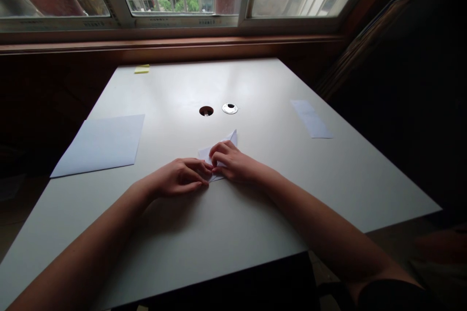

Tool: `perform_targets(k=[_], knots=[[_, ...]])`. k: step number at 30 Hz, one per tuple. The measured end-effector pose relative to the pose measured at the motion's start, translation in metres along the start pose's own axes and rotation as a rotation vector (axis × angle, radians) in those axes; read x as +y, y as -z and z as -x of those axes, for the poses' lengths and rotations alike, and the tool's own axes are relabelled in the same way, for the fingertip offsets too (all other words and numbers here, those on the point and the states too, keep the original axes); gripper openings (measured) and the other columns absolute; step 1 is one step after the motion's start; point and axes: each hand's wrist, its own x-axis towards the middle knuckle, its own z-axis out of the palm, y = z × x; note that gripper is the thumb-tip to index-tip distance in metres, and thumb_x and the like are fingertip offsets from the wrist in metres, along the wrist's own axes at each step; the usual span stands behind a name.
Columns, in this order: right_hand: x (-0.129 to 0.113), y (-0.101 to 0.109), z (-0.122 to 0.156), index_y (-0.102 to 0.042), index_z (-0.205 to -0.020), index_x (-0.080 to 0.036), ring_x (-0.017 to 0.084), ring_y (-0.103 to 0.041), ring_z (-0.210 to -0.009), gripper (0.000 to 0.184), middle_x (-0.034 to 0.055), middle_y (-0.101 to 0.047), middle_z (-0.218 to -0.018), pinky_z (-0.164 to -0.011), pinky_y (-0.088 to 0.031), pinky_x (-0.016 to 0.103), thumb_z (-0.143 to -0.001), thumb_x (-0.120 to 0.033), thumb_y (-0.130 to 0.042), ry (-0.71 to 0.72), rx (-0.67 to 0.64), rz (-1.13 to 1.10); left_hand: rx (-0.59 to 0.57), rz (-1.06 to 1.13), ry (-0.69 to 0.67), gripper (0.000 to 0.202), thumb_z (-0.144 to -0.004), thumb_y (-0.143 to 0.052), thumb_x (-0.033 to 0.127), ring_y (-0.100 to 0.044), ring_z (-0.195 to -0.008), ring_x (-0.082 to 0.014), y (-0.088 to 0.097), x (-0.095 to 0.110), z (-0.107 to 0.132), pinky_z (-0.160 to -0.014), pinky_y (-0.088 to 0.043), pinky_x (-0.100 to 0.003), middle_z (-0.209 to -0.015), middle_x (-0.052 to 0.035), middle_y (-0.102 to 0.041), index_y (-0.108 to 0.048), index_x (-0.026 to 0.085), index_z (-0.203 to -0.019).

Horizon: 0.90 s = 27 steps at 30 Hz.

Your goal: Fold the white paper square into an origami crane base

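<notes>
A small folded sheet of white paper (pixel 205 154) lies on the white table (pixel 175 87), in front of me at the middle. One pointed corner of it rises past my right hand toward the window. My right hand (pixel 231 161) is over the paper, its fingers curled and pinching a fold. At the paper's left and lower edge, my left hand (pixel 184 175) has its fingertips pressed down on it, close to the right fingers. The part of the paper under both hands is hidden.
Left on the table lies a stack of white paper (pixel 102 143); a white paper strip (pixel 312 119) lies at the right. Yellow sticky notes (pixel 142 69) are near the far edge. Beyond my hands are a round cable hole (pixel 206 111) and its metal ring cover (pixel 229 108).
</notes>
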Motion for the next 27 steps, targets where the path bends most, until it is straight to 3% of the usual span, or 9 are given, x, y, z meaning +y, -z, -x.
perform_targets(k=[3,7,15,21,27], knots=[[0.0,0.0,0.001,-0.062,-0.102,-0.02,0.026,-0.04,-0.122,0.013,0.0104,-0.056,-0.125,-0.107,-0.039,0.047,-0.091,-0.027,-0.065,0.011,0.015,-0.01,0.013,0.037,-0.015,0.029,-0.093,-0.056,0.018,-0.064,-0.118,-0.0248,0.0,0.001,0.006,-0.109,-0.048,-0.044,-0.115,-0.0118,-0.071,-0.072,0.021,-0.116],[0.003,-0.001,0.001,-0.061,-0.107,-0.021,0.027,-0.041,-0.124,0.019,0.0108,-0.057,-0.124,-0.108,-0.039,0.049,-0.09,-0.027,-0.066,0.034,0.018,-0.035,0.059,-0.016,-0.008,0.03,-0.092,-0.053,0.018,-0.065,-0.114,-0.025,-0.001,0.001,0.012,-0.104,-0.052,-0.042,-0.116,-0.0126,-0.07,-0.071,0.02,-0.117],[0.008,0.003,0.004,-0.053,-0.124,-0.022,0.023,-0.054,-0.115,0.056,0.0114,-0.054,-0.127,-0.102,-0.048,0.042,-0.078,-0.038,-0.079,0.079,0.005,-0.281,0.07,-0.355,-0.039,0.038,-0.086,-0.058,0.014,-0.063,-0.108,-0.0228,-0.01,0.01,0.013,-0.092,-0.055,-0.039,-0.115,-0.0105,-0.067,-0.067,0.025,-0.122],[0.007,0.003,0.004,-0.06,-0.116,-0.022,0.022,-0.06,-0.113,0.041,0.0104,-0.057,-0.124,-0.099,-0.05,0.038,-0.08,-0.029,-0.078,0.119,-0.005,-0.375,-0.01,-0.507,-0.111,0.049,-0.085,-0.062,0.018,-0.059,-0.119,-0.0268,-0.023,0.022,0.008,-0.103,-0.051,-0.046,-0.126,-0.0107,-0.065,-0.059,0.025,-0.133],[0.02,0.008,0.004,-0.065,-0.115,-0.022,0.022,-0.06,-0.116,0.034,0.0104,-0.062,-0.122,-0.102,-0.049,0.04,-0.084,-0.032,-0.074,0.102,0.053,-0.368,-0.066,-0.527,-0.108,0.045,-0.09,-0.058,0.02,-0.057,-0.124,-0.0251,-0.024,0.018,0.009,-0.106,-0.049,-0.043,-0.135,-0.0069,-0.063,-0.057,0.025,-0.135]])
